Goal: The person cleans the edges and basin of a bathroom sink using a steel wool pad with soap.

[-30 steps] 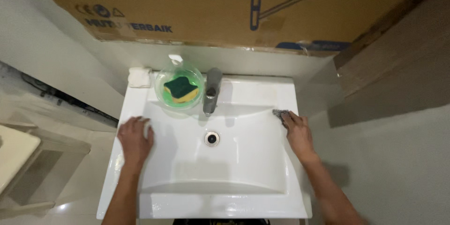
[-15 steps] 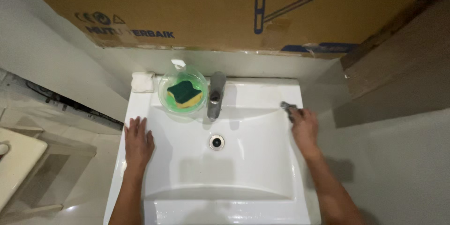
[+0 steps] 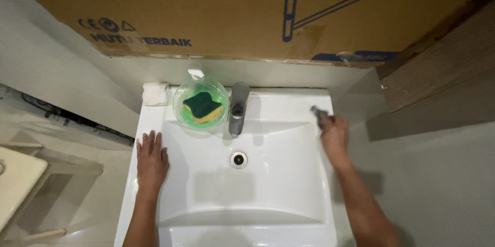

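Your left hand (image 3: 151,158) lies flat, fingers spread, on the white sink's (image 3: 247,226) left rim. Your right hand (image 3: 334,135) is curled around a small grey scrubbing pad (image 3: 317,112) on the right rim. That wet-looking rim could let your bracing palm slide. The pad looks scrunched and dark. Behind sit the faucet (image 3: 237,108) and a green bowl (image 3: 201,106).

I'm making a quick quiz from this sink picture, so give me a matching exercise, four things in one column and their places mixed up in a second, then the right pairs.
Things:
1. sponge
2. left hand
3. scouring pad
4. drain

Places:
A. middle of the basin
B. inside the clear bowl
C. flat on the sink's left rim
D. under the right hand, on the right rim

Pairs: 1-B, 2-C, 3-D, 4-A
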